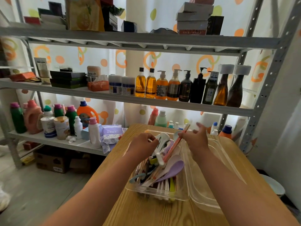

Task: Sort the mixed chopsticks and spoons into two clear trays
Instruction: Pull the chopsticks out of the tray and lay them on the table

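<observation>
Head view: a light wood-grain tabletop (146, 212) carries two clear plastic trays set side by side and touching. The left clear tray (183, 191) is heaped with mixed plastic spoons and chopsticks (151, 175), among them a lilac plastic spoon (172, 172) near the top and several white plastic spoons (162, 139) at the far end. The right clear tray (211, 185) lies just beside it.

The left hand (143, 144) reaches into the far end of the heap. Its fingers are curled down against the white spoons, and whether they grip one cannot be told. The right hand (197, 137) hovers over the seam between the trays. Its thumb and forefinger pinch a pair of pink chopsticks (174, 144), which slant down into the heap, while its other fingers are spread.

Behind the tabletop stands a grey metal shelf unit (146, 101) loaded with bottles and boxes.
</observation>
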Demonstrator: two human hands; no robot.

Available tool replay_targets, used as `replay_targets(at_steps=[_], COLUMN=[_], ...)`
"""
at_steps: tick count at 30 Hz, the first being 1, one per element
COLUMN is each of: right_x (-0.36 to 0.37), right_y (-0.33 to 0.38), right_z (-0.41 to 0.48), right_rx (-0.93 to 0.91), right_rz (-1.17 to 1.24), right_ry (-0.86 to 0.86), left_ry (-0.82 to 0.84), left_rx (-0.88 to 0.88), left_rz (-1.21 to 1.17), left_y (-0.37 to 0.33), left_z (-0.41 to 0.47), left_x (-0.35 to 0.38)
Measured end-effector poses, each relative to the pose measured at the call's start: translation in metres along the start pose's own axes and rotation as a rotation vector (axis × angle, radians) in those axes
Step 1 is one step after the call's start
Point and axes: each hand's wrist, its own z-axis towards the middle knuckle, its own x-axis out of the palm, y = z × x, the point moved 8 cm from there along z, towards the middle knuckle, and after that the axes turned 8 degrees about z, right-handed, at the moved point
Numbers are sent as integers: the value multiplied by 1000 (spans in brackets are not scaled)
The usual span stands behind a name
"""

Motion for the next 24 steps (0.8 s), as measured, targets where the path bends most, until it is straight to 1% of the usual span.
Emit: replay_targets(at_steps=[1,2,6,8,10,13,17,19,21,24], right_x=[4,8,24,35,43,45,40,35,31,30], right_y=[-8,-14,-13,-11,-9,-4,-1,5,15,29], right_z=[-1,-4,-19,-29,-39,-47,-53,-51,-48,-45], right_rx=[83,136,168,223,279,287,321,270,178,107], right_rz=[86,115,121,131,83,51,104,83,70,126], right_ry=[34,81,255,378,461,466,462,411,345,292], left_ry=[6,12,19,12,10,21,16,33,66,132], left_rx=[4,8,17,16,19,35,57,66,71,86], left_rz=[-6,-10,0,4,10,11,-10,-21,-48,-108], left_y=[-1,-2,-7,-8,-10,-14,-19,-20,-21,-23], left_z=[-1,-2,-5,-6,-7,-10,-14,-16,-18,-22], left_x=[1,2,3,2,2,2,-2,-4,-6,-6])
